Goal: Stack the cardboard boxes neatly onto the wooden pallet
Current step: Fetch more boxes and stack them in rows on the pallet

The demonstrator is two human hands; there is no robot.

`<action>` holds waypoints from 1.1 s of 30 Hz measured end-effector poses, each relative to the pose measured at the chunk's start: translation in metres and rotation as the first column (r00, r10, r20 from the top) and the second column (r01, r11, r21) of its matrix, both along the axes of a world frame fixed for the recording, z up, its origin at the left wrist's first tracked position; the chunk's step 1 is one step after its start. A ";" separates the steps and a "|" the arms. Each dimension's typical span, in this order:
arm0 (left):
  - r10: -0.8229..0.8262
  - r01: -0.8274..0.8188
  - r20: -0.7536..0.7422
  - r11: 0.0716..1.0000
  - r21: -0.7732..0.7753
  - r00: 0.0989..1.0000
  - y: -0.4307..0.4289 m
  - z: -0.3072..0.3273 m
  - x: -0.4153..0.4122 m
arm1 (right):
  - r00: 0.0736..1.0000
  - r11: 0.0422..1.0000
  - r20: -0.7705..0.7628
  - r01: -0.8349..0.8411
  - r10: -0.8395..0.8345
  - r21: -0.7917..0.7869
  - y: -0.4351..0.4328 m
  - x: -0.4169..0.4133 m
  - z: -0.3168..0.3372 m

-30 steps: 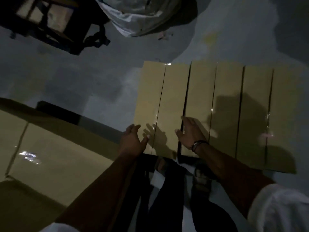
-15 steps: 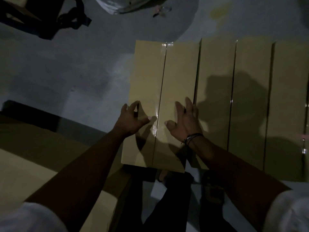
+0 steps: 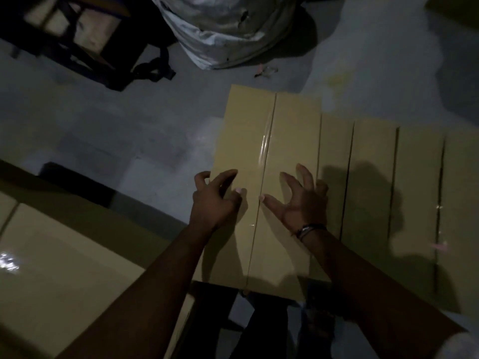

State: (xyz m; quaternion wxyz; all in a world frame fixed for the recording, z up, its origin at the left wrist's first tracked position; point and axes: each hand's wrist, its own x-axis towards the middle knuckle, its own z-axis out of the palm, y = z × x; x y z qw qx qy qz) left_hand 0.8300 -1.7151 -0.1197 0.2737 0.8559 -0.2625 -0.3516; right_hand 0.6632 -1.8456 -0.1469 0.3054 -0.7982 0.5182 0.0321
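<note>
Dim light: a taped cardboard box (image 3: 267, 141) at the left end of a row of boxes (image 3: 375, 190), its top nearer the camera than theirs; the left hand (image 3: 215, 200) curls round its left edge; the right hand (image 3: 303, 203), fingers spread and bent, grips its right edge; grey floor (image 3: 103, 125) surrounds; a white sack (image 3: 225, 29) lies beyond.

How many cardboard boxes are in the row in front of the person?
3: the left box, raised; the middle box, partly covered by it; the right box, cut by the frame edge. More may lie beyond.
</note>
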 end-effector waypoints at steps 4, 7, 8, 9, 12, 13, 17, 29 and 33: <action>0.067 -0.065 0.077 0.997 -0.034 0.995 -0.008 0.087 -0.024 | 0.998 0.994 0.064 0.014 -0.006 -0.111 -0.007 -0.008 0.083; 0.121 -0.110 0.131 0.990 -0.086 0.984 -0.003 0.155 -0.041 | 0.998 0.982 0.054 -0.011 0.022 -0.188 -0.009 -0.011 0.158; 0.140 -0.125 0.132 0.986 -0.111 0.981 0.002 0.175 -0.047 | 0.998 0.973 0.053 -0.029 0.042 -0.228 -0.007 -0.013 0.182; 0.163 -0.147 0.126 0.981 -0.126 0.979 0.008 0.196 -0.055 | 0.997 0.966 0.048 -0.048 0.062 -0.256 -0.005 -0.016 0.205; 0.222 -0.204 0.160 0.971 -0.122 0.962 0.034 0.260 -0.083 | 0.988 0.946 0.032 -0.137 0.153 -0.292 0.012 -0.027 0.271; 0.226 -0.209 0.185 0.972 -0.111 0.956 0.043 0.281 -0.093 | 0.983 0.938 0.024 -0.166 0.182 -0.305 0.019 -0.031 0.291; 0.216 -0.206 0.295 0.976 -0.065 0.931 0.095 0.343 -0.125 | 0.943 0.884 0.023 -0.303 0.333 -0.355 0.060 -0.038 0.353; 0.278 -0.323 0.257 0.934 0.151 0.925 0.286 0.398 -0.139 | 0.726 0.686 0.001 -0.649 0.687 -0.331 0.217 0.010 0.400; 0.343 -0.385 0.239 0.909 0.157 0.908 0.332 0.388 -0.117 | 0.666 0.620 -0.017 -0.703 0.746 -0.348 0.259 0.046 0.400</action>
